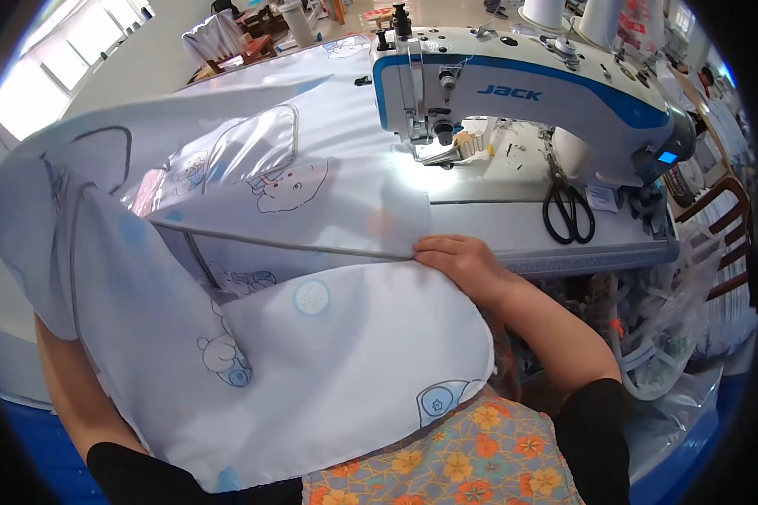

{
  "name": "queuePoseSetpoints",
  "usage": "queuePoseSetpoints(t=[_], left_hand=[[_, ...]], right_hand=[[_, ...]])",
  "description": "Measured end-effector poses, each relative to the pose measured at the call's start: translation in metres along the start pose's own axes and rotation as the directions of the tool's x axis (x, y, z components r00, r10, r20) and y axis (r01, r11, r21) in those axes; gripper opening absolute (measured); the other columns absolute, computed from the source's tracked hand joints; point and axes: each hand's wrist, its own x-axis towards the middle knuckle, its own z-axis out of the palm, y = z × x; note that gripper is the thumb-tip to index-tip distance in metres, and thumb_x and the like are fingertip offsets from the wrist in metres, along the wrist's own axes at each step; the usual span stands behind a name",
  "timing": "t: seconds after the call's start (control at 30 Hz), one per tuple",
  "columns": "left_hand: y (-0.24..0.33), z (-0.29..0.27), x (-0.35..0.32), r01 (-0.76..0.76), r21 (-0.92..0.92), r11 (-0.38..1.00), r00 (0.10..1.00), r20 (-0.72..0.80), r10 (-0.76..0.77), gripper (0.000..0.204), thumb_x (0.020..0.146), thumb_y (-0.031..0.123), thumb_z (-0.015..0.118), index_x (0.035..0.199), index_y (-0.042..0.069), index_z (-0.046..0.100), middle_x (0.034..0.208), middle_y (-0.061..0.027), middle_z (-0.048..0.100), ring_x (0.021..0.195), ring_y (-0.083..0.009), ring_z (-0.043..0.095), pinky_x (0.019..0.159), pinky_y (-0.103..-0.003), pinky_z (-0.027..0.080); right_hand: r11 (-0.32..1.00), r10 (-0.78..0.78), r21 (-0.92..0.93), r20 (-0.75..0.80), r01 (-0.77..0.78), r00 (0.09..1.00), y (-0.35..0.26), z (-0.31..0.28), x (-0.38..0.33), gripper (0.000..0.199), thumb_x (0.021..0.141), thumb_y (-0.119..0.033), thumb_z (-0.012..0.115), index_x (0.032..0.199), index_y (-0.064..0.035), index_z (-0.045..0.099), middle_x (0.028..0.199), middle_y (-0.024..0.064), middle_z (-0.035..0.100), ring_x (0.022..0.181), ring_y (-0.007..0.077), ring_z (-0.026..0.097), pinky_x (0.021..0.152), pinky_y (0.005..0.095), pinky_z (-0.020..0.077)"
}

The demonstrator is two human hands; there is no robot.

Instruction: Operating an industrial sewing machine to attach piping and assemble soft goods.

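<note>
A large pale printed fabric piece (345, 353) with cartoon figures and blue dots spreads over the sewing table and down across my lap. Grey piping (286, 244) runs along one of its edges, and a clear plastic panel (253, 147) shows on the part lying further back. My right hand (459, 263) is closed on the fabric at the piped edge, by the table's front, its thumb hidden. On the left, my left forearm (84, 396) goes up beneath a raised fold, and the cloth covers that hand. The sewing machine (514, 93), white and blue, stands behind, its lit needle area beside the fabric.
Black-handled scissors (568, 210) lie on the machine bed, right of my right hand. White thread cones (543, 13) stand behind the machine. Clear plastic bags (657, 311) hang below the table at right, near a wooden chair (733, 236). A floral apron (446, 463) covers my lap.
</note>
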Motion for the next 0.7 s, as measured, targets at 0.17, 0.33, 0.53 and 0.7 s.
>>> queuePoseSetpoints(t=[0.17, 0.33, 0.53, 0.7], left_hand=[[0.017, 0.009, 0.022, -0.057, 0.022, 0.998, 0.998, -0.009, 0.057, 0.041, 0.103, 0.018, 0.044, 0.14, -0.002, 0.047, 0.143, -0.0168, 0.051, 0.132, -0.0273, 0.049, 0.111, -0.04, 0.039], [0.041, 0.033, 0.048, -0.111, 0.035, 0.993, 0.994, -0.014, 0.112, 0.041, 0.104, 0.017, 0.043, 0.14, -0.002, 0.047, 0.143, -0.0168, 0.05, 0.132, -0.0273, 0.049, 0.112, -0.039, 0.038], [0.043, 0.06, 0.061, -0.131, 0.039, 0.991, 0.991, -0.017, 0.132, 0.041, 0.104, 0.016, 0.042, 0.14, -0.002, 0.047, 0.144, -0.0167, 0.05, 0.133, -0.0273, 0.048, 0.113, -0.039, 0.037], [0.013, 0.074, 0.041, -0.056, 0.047, 0.997, 0.998, -0.011, 0.056, 0.04, 0.104, 0.015, 0.041, 0.141, -0.002, 0.046, 0.145, -0.0167, 0.049, 0.134, -0.0274, 0.047, 0.114, -0.039, 0.037]], right_hand=[[0.99, 0.12, 0.069, 0.017, -0.121, 0.993, 0.013, -0.005, 0.016, 0.023, 0.088, -0.009, 0.062, 0.11, -0.0066, 0.071, 0.123, 0.0133, 0.068, 0.115, 0.0298, 0.064, 0.101, 0.0353, 0.051], [0.997, 0.051, 0.061, -0.024, -0.05, 0.998, 0.044, -0.006, 0.036, 0.023, 0.088, -0.011, 0.064, 0.108, -0.0065, 0.071, 0.119, 0.0139, 0.069, 0.112, 0.0297, 0.066, 0.099, 0.0338, 0.0512], [0.998, -0.047, 0.046, -0.083, 0.051, 0.995, 0.072, -0.009, 0.058, 0.024, 0.086, -0.012, 0.065, 0.108, -0.0058, 0.072, 0.116, 0.0152, 0.07, 0.111, 0.0302, 0.066, 0.097, 0.0351, 0.0521], [0.997, -0.082, -0.018, -0.092, 0.081, 0.992, 0.088, -0.015, 0.066, 0.026, 0.084, -0.01, 0.064, 0.109, -0.0058, 0.072, 0.118, 0.0146, 0.07, 0.11, 0.0294, 0.066, 0.096, 0.0362, 0.0524]])
